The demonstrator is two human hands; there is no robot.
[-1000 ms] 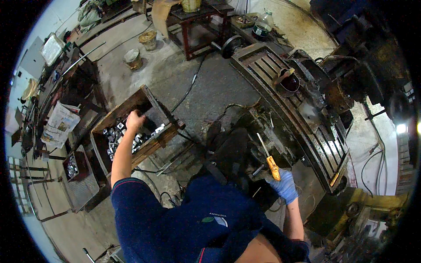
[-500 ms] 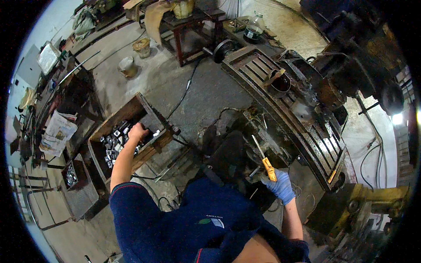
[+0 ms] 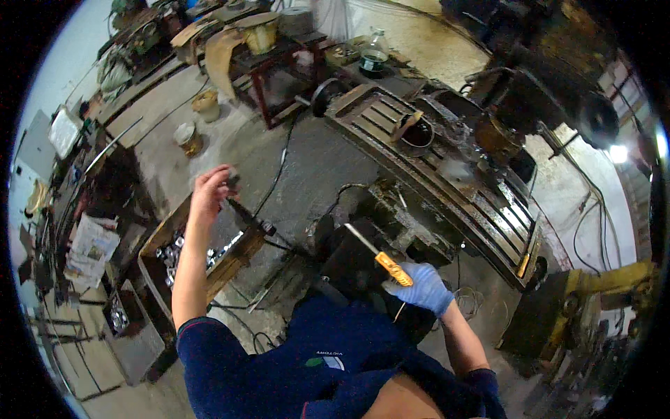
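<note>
My bare left hand (image 3: 209,194) is raised above the far side of a wooden box (image 3: 237,264). Its fingers are closed on a small dark metal piece (image 3: 233,180), blurred in outline. Below the forearm, several small shiny metal parts (image 3: 170,257) lie in the box. My right hand (image 3: 427,288), in a pale blue glove, grips the yellow handle of a slim hand tool (image 3: 392,268). The tool's straight metal shaft points up and left, over the dark area in front of me; whether it is a screwdriver or a file is unclear.
A machine with a slotted metal table (image 3: 447,181) stands at the right, carrying an open can (image 3: 417,133). Near the box is a smaller bin (image 3: 120,314) of metal parts. Two buckets (image 3: 188,140) stand on the floor. A cable (image 3: 283,164) runs across the floor.
My left hand has risen out of the box and moved away from me with a small metal piece. My right hand has shifted left with the yellow-handled tool, and the view has turned slightly.
</note>
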